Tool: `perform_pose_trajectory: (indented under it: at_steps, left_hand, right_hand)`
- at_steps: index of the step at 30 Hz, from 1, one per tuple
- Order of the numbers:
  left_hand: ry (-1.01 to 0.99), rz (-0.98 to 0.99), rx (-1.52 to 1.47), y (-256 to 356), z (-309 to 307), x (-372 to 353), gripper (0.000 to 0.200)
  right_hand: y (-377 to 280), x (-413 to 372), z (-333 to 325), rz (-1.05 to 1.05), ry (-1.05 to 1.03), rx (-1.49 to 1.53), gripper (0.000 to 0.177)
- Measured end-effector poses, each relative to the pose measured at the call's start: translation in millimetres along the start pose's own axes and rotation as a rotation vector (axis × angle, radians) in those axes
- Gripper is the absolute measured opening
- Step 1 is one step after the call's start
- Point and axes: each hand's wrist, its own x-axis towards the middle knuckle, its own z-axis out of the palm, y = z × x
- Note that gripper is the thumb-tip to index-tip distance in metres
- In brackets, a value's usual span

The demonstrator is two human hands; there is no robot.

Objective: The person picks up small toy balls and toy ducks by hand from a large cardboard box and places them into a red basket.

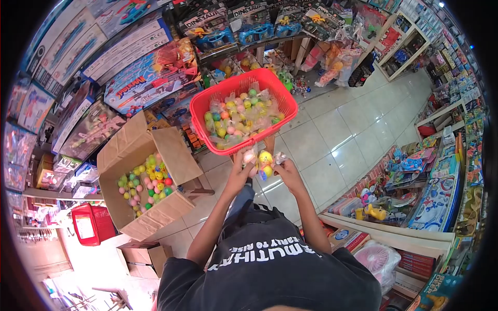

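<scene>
In front of my chest, my left hand (238,173) is closed on clear plastic wrap near a pale pink toy ball (249,156). My right hand (289,177) pinches the other side of the wrapped yellow toy balls (266,157), which carry small printed marks. A bit of blue shows below them. Just beyond my hands stands a red plastic basket (201,129), filled with loose and plastic-wrapped toy balls (241,111) in yellow, green, pink and orange. To the left, an open cardboard box (179,155) holds more colourful balls (145,184), apparently unwrapped.
Boxed toys (150,83) line the left shelves, and hanging dinosaur toy packs (254,23) fill the back. Wooden shelving (386,238) with toys runs along the right. A red container (92,224) and a smaller carton (145,259) sit at lower left. The floor is tiled (342,129).
</scene>
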Motion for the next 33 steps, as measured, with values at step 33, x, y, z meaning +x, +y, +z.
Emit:
perform_pose_trajectory:
  at_steps: [33]
  left_hand:
    - [0.298, -0.269, -0.189, -54, -48, 244, 0.042]
  right_hand:
    - [30, 318, -74, -0.163, -0.043, -0.987, 0.026]
